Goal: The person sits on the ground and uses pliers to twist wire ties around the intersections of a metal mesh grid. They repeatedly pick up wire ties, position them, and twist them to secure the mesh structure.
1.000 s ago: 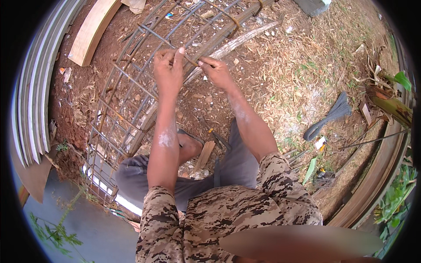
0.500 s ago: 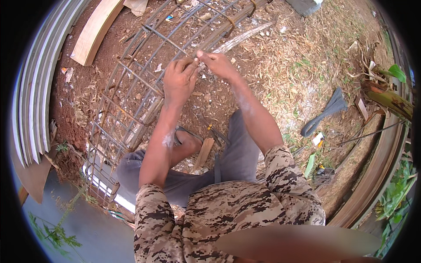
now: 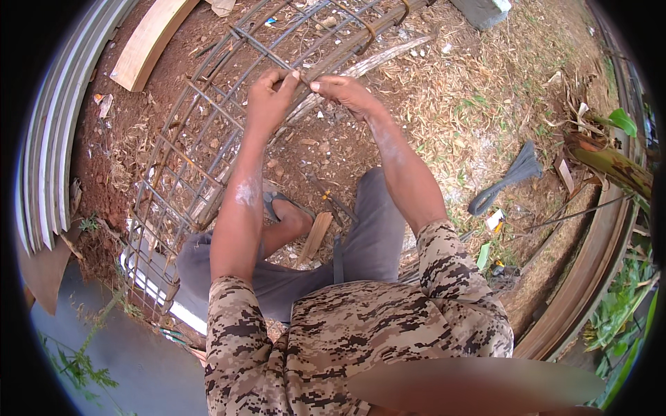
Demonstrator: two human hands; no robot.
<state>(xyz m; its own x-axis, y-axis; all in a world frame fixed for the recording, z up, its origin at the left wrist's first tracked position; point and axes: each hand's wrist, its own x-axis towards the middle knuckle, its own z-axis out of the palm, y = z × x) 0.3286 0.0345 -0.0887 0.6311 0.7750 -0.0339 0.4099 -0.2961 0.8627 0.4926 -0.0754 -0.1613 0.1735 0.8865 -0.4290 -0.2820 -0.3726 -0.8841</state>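
Fingers (image 3: 295, 75) at cage (image 3: 215, 105) edge, wide ground (image 3: 444, 111) rightward

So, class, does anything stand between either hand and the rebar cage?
Nothing visible does: the left hand and right hand are both at the edge of the rebar cage. The pale stick nearby looks lower, not in between.

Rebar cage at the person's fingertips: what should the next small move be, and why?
Probably ease the right hand slightly toward the left hand, letting the left steady the spot. Both hands have their fingertips close together over the right side of the rebar cage, a small gap apart; whatever lies between them is too small to make out, so this is tentative.
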